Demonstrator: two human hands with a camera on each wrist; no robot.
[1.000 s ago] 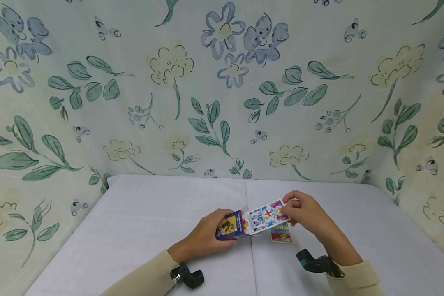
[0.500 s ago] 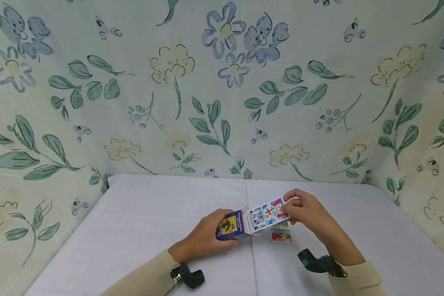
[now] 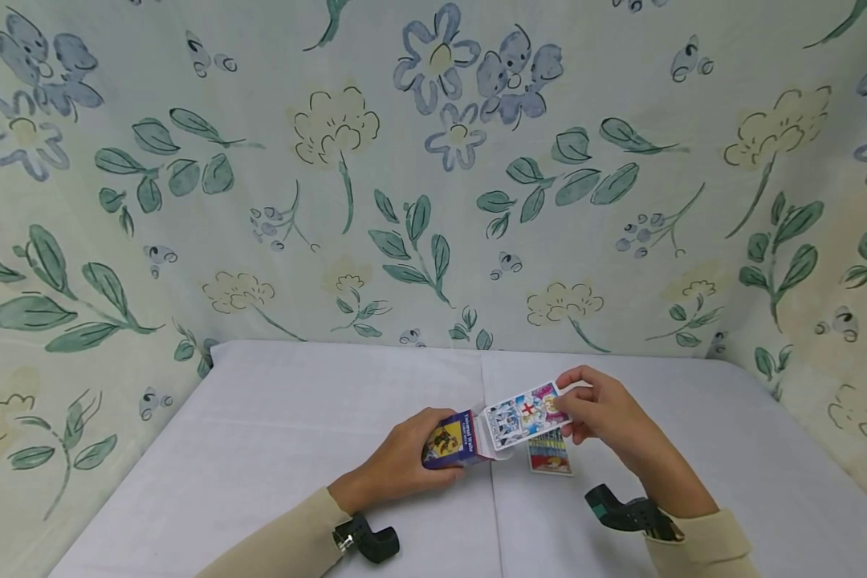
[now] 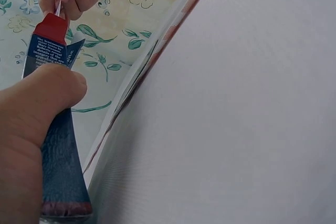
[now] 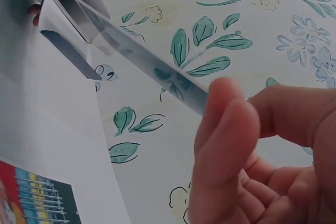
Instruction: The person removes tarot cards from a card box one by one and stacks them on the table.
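My left hand (image 3: 393, 457) grips a blue and yellow card box (image 3: 449, 440) above the table, its flap end pointing right. Between thumb and fingers, my right hand (image 3: 601, 411) pinches a colourful printed card (image 3: 523, 416) by its outer end. The card's other end is at the box's mouth, overlapping it in the head view; in the right wrist view the card (image 5: 152, 64) appears edge-on, its far tip near the box opening. From the left wrist, the box (image 4: 65, 156) shows its dark blue side, red flap and thumb across it.
Below the held card, another picture card (image 3: 551, 457) lies on the white-covered table (image 3: 296, 401). A flower-printed cloth (image 3: 433, 241) hangs behind and at both sides. Each wrist wears a black camera mount (image 3: 367, 538).
My right hand has drawn the card a little farther up and right, out of the box. The left hand and the box have stayed nearly still.
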